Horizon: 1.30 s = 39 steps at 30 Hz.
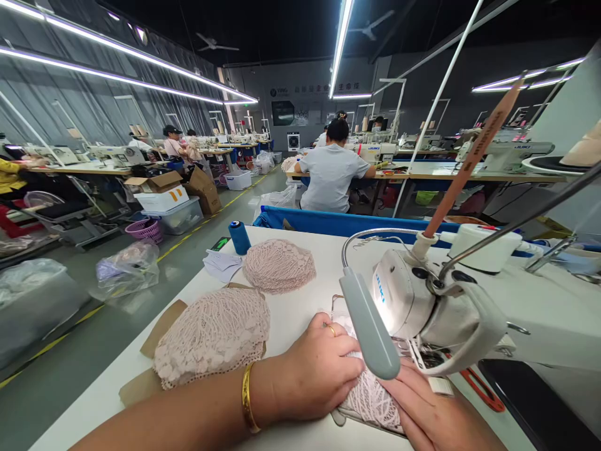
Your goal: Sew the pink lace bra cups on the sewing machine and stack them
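Observation:
A pale pink lace piece (373, 401) lies under the head of a white sewing machine (404, 288). My left hand (314, 369), with a ring and a gold bangle, is closed on the lace's left side with its fingers curled. On the right edge my right hand (427, 404) lies flat, fingers stretched toward the needle area; the machine hides some fingertips. A grey lamp (370, 329) hangs over the lace and hides part of it. Left of my hands lie a larger lace stack (216, 332) and a smaller lace stack (279, 266).
A blue thread spool (239, 238) and white paper slips (222, 265) sit at the table's far left. Right of the machine are red-handled scissors (483, 388) and a black phone-like slab (539, 401). A seated co-worker (335, 169) is ahead, beyond a blue cloth trough (319, 222).

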### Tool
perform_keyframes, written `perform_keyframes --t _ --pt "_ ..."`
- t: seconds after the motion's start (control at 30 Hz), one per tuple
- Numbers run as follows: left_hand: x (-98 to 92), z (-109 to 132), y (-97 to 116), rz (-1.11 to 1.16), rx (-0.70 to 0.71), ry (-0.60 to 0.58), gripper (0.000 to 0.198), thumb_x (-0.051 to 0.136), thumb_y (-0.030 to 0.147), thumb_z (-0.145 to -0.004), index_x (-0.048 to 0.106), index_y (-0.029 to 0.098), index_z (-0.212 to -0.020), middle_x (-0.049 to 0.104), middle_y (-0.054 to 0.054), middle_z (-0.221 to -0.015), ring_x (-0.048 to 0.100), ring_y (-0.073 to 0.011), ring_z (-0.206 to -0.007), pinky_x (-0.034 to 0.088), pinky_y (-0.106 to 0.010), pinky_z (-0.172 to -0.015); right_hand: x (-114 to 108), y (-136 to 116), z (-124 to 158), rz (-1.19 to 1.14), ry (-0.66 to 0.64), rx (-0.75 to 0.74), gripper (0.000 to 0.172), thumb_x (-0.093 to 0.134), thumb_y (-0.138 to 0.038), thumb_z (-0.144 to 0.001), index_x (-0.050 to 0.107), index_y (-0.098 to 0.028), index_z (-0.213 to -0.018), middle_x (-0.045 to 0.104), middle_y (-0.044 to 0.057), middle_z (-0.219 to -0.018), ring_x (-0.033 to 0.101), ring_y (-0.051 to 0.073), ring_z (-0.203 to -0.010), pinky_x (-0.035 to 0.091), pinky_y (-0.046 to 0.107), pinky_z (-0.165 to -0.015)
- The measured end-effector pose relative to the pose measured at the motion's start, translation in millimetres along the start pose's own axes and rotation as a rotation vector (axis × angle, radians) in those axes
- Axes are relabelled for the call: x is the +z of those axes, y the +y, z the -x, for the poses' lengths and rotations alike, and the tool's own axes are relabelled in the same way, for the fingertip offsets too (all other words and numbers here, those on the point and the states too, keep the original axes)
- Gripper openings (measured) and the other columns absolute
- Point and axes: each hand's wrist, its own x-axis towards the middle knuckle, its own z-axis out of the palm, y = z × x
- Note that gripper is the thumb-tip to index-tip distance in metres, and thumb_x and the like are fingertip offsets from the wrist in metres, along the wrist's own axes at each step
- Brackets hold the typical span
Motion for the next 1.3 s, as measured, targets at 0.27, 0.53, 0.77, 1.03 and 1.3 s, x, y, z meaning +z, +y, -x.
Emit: perform_keyframes --t 0.27,0.53,0.77,1.03,1.3 --pt "-6.7 4 14 0.012 0.093 -0.021 0.016 0.063 0.015 -0.097 0.057 0.020 -0.083 0.070 -0.001 -0.096 0.056 -0.0200 -0.081 0.044 -0.043 -0.088 -2 -19 -20 -0.029 0.218 0.107 0.030 0.065 -0.039 -0.099 0.081 -0.032 -0.123 0.082 0.009 -0.118 0.078 0.030 -0.109 0.067 0.039 -0.091" --pt "-8.5 5 16 0.028 0.054 0.000 0.021 0.063 0.020 -0.103 0.057 0.020 -0.083 0.073 -0.003 -0.100 0.058 -0.0195 -0.082 0.043 -0.042 -0.092 -6 -15 -8 0.010 0.116 -0.012 0.037 0.061 -0.018 -0.091 0.079 -0.031 -0.122 0.084 0.004 -0.113 0.081 0.026 -0.094 0.067 0.035 -0.083" --pt "-6.0 5 13 0.013 0.016 0.012 0.015 0.062 0.024 -0.106 0.063 0.019 -0.091 0.075 -0.007 -0.116 0.064 -0.0224 -0.091 0.045 -0.045 -0.095 -11 -8 -7 0.081 0.009 -0.064 0.047 0.055 -0.005 -0.085 0.077 -0.026 -0.121 0.084 0.002 -0.121 0.081 0.023 -0.089 0.068 0.031 -0.080" --pt "1.1 2 9 -0.013 0.028 -0.010 0.015 0.063 0.021 -0.102 0.061 0.019 -0.088 0.073 -0.006 -0.106 0.064 -0.0222 -0.094 0.045 -0.041 -0.091 -15 -11 -12 0.110 0.073 -0.080 0.046 0.052 -0.007 -0.087 0.078 -0.021 -0.121 0.085 0.007 -0.112 0.081 0.022 -0.081 0.069 0.029 -0.071" --pt "-3.4 0 11 0.028 0.075 -0.038 0.018 0.063 0.012 -0.095 0.054 0.020 -0.081 0.069 0.000 -0.091 0.054 -0.0172 -0.077 0.042 -0.036 -0.077 -16 -13 -11 0.083 0.000 -0.105 0.048 0.056 -0.003 -0.082 0.079 -0.025 -0.118 0.084 -0.001 -0.118 0.080 0.022 -0.088 0.068 0.031 -0.078"
